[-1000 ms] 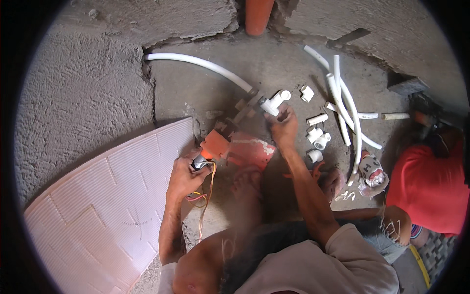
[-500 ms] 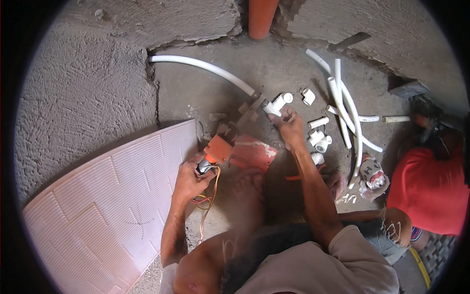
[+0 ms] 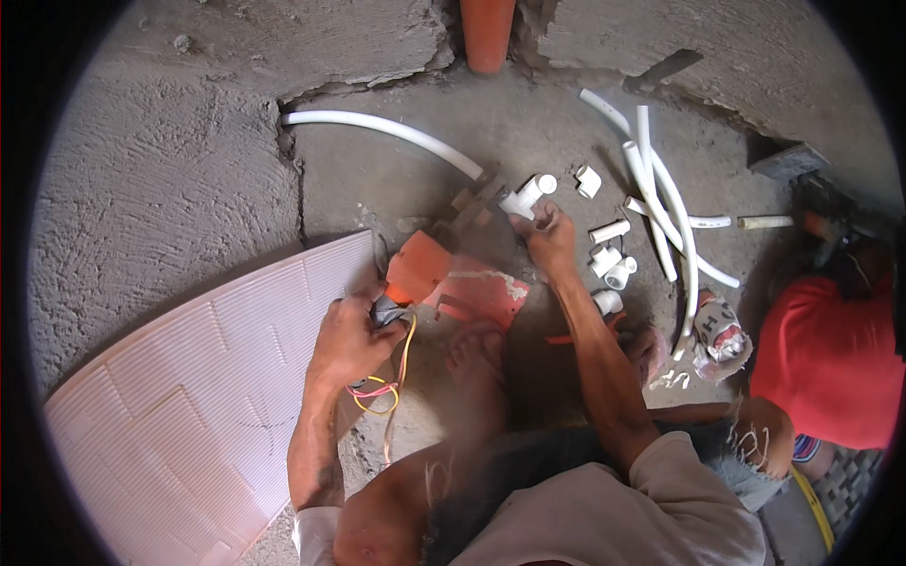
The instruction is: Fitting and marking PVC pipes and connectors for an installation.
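Note:
My left hand (image 3: 351, 341) is closed round the grey handle of an orange pipe welder (image 3: 418, 268), with yellow and red wires hanging below the grip. The tool's dark heating end (image 3: 479, 206) reaches away from me between two white pieces. On its right side, my right hand (image 3: 549, 243) pinches a white pipe fitting (image 3: 536, 190) against the heating end. A long curved white pipe (image 3: 387, 124) comes out of the wall, and its end lies close to the heating end; whether they touch is hard to tell. Under the tool lies a red metal plate (image 3: 477, 292), beside my bare foot.
Several loose white fittings (image 3: 604, 260) lie right of my right forearm. Beyond them are cut white pipes (image 3: 681, 222) and a small printed bag (image 3: 720, 330). A person in red (image 3: 821, 363) crouches at the right. A ribbed pinkish panel (image 3: 217, 396) stands left; an orange pipe (image 3: 487, 36) rises at the back.
My left hand has shifted slightly left and turned, so the welder's orange body shows a broader face. My right hand keeps the fitting at the heating end, moving only a little.

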Available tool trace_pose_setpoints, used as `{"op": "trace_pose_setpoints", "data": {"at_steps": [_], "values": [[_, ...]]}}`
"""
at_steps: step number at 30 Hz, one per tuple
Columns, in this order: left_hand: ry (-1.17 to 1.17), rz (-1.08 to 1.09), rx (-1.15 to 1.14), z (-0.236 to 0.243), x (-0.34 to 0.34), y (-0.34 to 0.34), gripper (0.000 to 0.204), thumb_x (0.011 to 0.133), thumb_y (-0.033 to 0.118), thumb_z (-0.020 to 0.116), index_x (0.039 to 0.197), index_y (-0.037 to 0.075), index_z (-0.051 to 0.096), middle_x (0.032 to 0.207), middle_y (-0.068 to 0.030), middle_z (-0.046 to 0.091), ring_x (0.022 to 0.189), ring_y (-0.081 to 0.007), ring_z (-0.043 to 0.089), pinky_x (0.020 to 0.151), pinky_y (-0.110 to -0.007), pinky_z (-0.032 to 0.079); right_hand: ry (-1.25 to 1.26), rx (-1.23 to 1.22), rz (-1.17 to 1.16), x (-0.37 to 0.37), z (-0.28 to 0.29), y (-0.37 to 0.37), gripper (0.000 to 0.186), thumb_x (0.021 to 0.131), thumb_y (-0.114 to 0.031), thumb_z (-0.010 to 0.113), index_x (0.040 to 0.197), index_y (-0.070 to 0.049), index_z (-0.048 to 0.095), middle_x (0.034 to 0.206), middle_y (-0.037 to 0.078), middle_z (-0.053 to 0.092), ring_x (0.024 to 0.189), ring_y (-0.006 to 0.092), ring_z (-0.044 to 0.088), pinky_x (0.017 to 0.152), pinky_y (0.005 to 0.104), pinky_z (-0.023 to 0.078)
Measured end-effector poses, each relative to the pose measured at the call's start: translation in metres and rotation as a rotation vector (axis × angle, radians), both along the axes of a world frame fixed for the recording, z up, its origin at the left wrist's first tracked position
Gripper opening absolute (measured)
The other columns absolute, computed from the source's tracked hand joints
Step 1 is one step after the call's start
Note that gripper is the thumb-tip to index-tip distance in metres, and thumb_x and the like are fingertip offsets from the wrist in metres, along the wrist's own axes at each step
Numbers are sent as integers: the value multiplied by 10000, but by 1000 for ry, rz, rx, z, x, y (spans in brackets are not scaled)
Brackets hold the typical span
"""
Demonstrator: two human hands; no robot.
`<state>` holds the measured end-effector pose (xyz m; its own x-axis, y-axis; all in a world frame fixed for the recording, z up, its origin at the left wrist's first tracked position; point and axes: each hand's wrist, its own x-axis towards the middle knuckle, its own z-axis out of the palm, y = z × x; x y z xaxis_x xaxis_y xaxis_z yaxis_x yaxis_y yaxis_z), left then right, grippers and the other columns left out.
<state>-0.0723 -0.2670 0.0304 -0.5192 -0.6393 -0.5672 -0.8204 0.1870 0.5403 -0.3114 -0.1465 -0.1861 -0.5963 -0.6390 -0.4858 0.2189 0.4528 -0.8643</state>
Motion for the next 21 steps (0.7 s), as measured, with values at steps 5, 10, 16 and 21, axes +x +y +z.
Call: {"op": "trace_pose_setpoints", "data": {"at_steps": [5,10,16,21], "values": [[-73,-229,-143,19,-19,-11,494,765,182,713,1190,-46,604,795,-221,671,767,-441,648,722,-456,517,48,75,4,0,1,-1,377,831,-26,746,1149,86,577,1075,87,674,941,131,615,836,255,471],[-112,-152,-100,7,-10,4,508,765,202,703,1197,-37,580,849,-250,667,832,-452,651,757,-479,517,-112,-67,-53,-1,15,-5,420,838,-21,739,1199,100,564,1087,94,676,944,127,613,803,246,479],[-119,-81,-65,-56,27,34,603,757,205,689,1273,-33,488,835,-268,660,810,-456,652,739,-515,516,-30,-7,-38,-4,6,-3,409,830,-8,736,1193,95,577,1064,83,677,905,114,608,798,249,474],[-108,-132,-236,-84,39,46,554,792,211,660,1272,12,467,811,-236,666,746,-453,646,691,-548,506,-74,30,-11,-5,21,-6,404,822,-23,748,1179,81,589,1024,69,679,868,104,596,763,248,468]]}}
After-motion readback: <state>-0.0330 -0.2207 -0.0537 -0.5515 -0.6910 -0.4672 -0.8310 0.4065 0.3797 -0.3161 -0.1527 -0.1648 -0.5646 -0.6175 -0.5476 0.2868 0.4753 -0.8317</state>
